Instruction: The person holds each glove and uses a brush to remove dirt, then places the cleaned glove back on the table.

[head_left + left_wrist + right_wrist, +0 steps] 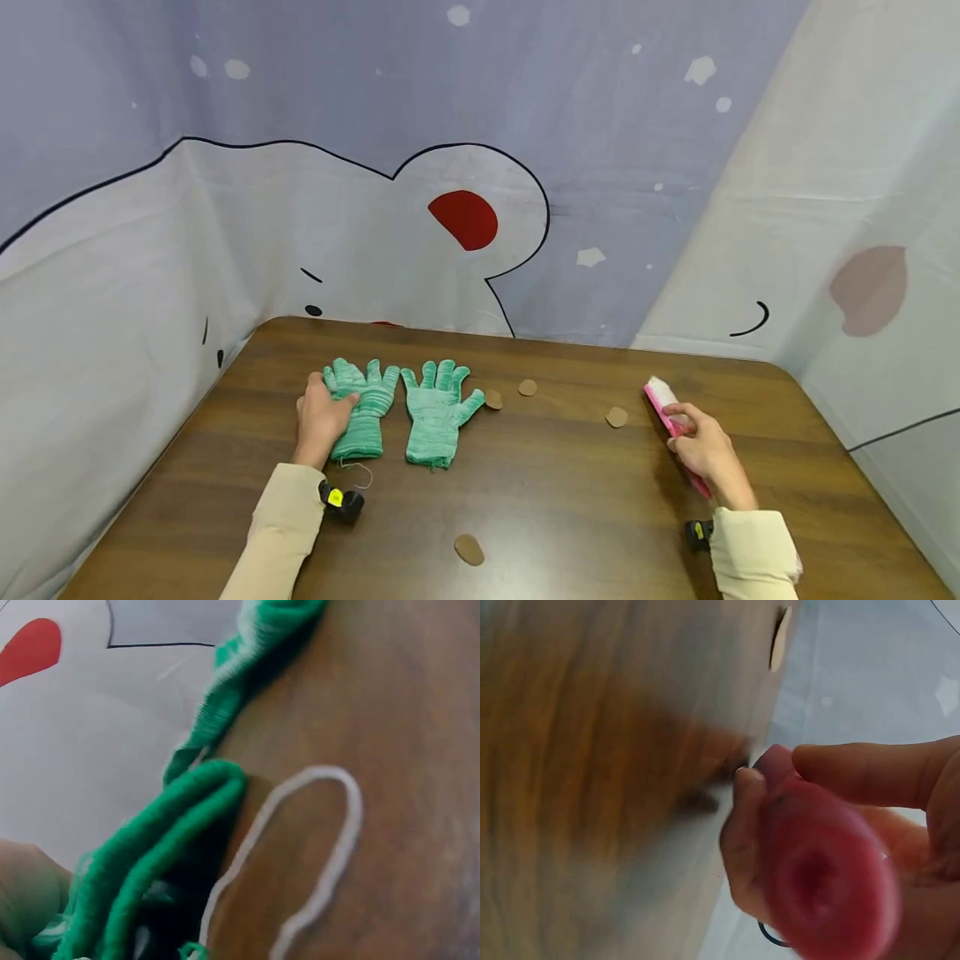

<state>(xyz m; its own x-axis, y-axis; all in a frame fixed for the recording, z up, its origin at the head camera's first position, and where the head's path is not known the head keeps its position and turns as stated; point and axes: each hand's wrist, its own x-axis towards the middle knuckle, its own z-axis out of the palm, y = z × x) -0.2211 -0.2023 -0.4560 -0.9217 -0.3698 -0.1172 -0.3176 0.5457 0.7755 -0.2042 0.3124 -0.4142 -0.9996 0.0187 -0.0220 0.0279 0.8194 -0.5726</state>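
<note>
Two green-and-white knitted gloves lie side by side on the table, fingers pointing away. My left hand (322, 419) grips the left glove (366, 417) by its left side, the thumb lying over the knit. In the left wrist view, the folded green cuff (161, 840) rises beside a loop of loose white thread (349, 817). Apart from that hand is the right glove (433, 417). On the right, my right hand (705, 450) holds a pink brush (662, 407) with white bristles, thumb and fingers around its handle (829, 862).
Several small brown flat pieces are scattered about: one piece (492, 400) by the right glove's thumb, another (617, 417) left of the brush, another (469, 550) near the front. Behind the wooden table (555, 483) hangs a printed curtain (600, 167).
</note>
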